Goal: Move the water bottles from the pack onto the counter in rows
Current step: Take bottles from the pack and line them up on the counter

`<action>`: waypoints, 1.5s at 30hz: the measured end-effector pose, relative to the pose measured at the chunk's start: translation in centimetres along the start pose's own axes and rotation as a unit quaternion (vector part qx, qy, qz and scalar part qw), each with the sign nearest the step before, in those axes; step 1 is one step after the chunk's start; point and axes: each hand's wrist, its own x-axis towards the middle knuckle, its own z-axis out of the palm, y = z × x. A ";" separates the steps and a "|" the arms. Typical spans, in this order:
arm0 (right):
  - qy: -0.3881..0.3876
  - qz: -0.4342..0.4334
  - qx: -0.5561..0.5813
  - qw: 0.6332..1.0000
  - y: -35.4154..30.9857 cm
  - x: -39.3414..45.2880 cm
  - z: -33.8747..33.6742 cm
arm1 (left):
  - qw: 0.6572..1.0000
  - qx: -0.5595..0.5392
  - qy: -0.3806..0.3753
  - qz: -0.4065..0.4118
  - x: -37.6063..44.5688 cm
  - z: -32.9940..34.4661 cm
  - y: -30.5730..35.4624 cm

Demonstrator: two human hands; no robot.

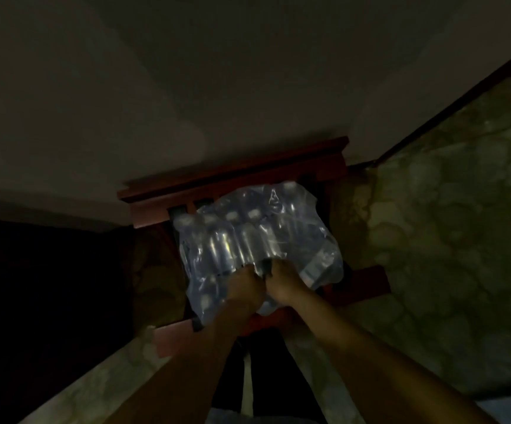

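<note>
Both my hands are bunched up right next to each other on the near side of the pack (257,237) — left hand (245,289) and right hand (281,281) each pinching a fistful of the plastic wrap, looks like I'm about to tear it open. The pack sits on a reddish wooden stand (232,179), bottles all still sealed inside, none on the counter (450,240) off to the right yet. It's really dim, so my worry is this — if the wrap gives suddenly, bottles could tumble off the stand's edge to the floor.
</note>
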 end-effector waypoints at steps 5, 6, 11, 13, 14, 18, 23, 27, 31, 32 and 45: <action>0.012 0.018 -0.039 0.999 0.9 2.2 1.0 | 1.000 0.011 0.005 -0.028 2.2 2.1 -1.4; 0.016 0.024 -0.038 0.999 1.0 2.7 1.2 | 1.000 0.013 0.009 -0.027 2.5 2.4 -1.7; 0.041 0.040 -0.045 0.997 1.1 4.4 1.7 | 0.999 0.024 0.023 -0.042 4.1 3.0 -2.6; 0.047 0.043 -0.066 0.996 1.3 4.6 1.9 | 0.998 0.023 0.020 -0.052 4.2 2.7 -2.5; 0.050 0.048 -0.078 0.995 1.5 4.8 2.0 | 0.998 0.024 0.021 -0.055 4.4 2.6 -2.5; 0.069 0.086 -0.134 0.985 1.2 5.8 2.1 | 0.997 0.028 0.031 -0.066 4.8 2.8 -2.9; 0.122 0.093 -0.231 0.961 0.4 6.2 2.5 | 0.994 0.084 0.032 -0.062 5.2 3.1 -3.0; 0.134 0.088 -0.204 0.966 0.4 5.4 2.3 | 0.995 0.085 0.030 -0.048 5.3 3.2 -3.4; 0.117 0.065 -0.115 0.984 0.1 3.7 1.9 | 0.997 0.054 0.041 -0.039 5.3 3.2 -3.6; 0.116 0.063 -0.085 0.988 -0.2 3.1 1.6 | 0.997 0.058 0.040 -0.034 5.4 3.2 -3.5; 0.061 0.110 0.183 0.975 0.4 -2.7 -0.3 | 0.996 0.049 0.056 -0.052 4.4 2.9 -3.8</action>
